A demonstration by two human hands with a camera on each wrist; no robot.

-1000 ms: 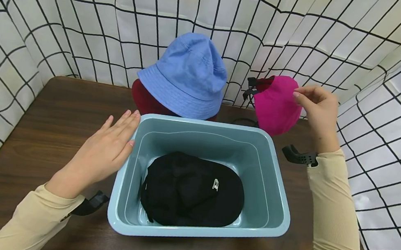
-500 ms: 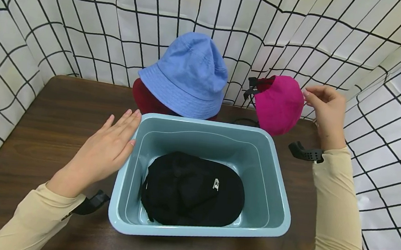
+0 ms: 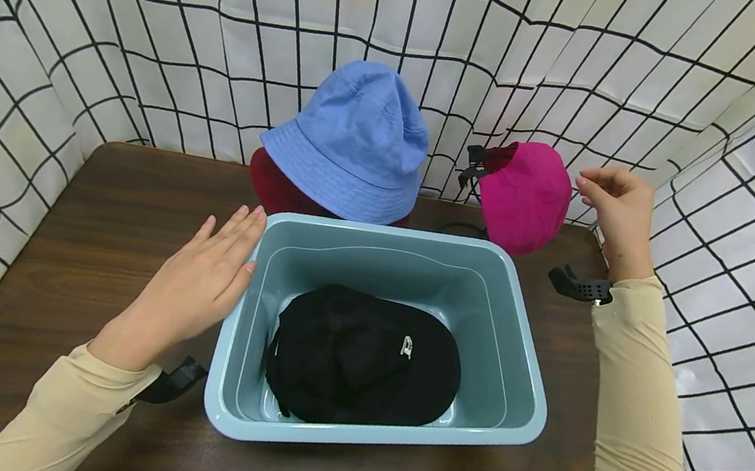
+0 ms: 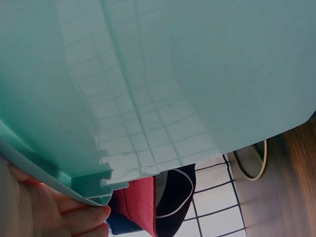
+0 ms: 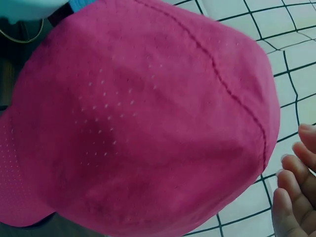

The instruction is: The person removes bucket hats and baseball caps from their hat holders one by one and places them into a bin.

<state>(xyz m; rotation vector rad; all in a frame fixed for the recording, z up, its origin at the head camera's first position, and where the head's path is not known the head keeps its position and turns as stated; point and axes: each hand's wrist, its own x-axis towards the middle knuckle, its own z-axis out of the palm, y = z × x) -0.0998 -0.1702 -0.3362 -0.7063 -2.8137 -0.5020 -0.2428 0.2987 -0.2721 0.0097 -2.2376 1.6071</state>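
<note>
My left hand [image 3: 194,277], fingers straight, rests along the left rim of a light blue plastic bin [image 3: 368,443]; the left wrist view shows its fingers [image 4: 86,219] at the rim's edge. A black cap [image 3: 363,362] with a small white emblem lies inside the bin. Behind the bin's right back corner, a pink cap [image 3: 525,198] stands against the grid backdrop, its dark strap on the left. My right hand [image 3: 620,220] is just right of that cap with nothing in it. In the right wrist view, its relaxed fingers [image 5: 291,190] are apart from the pink cap's crown.
A blue bucket hat [image 3: 360,140] sits on top of a dark red hat [image 3: 278,187] behind the bin. Between them and the pink cap, a thin cord loop [image 3: 462,226] lies on the brown table [image 3: 105,228]. White grid-patterned sheets [image 3: 183,35] enclose the back and sides.
My right hand has let go of the pink cap and moved a little to the right. The cap stays standing where it was; my left hand has not moved.
</note>
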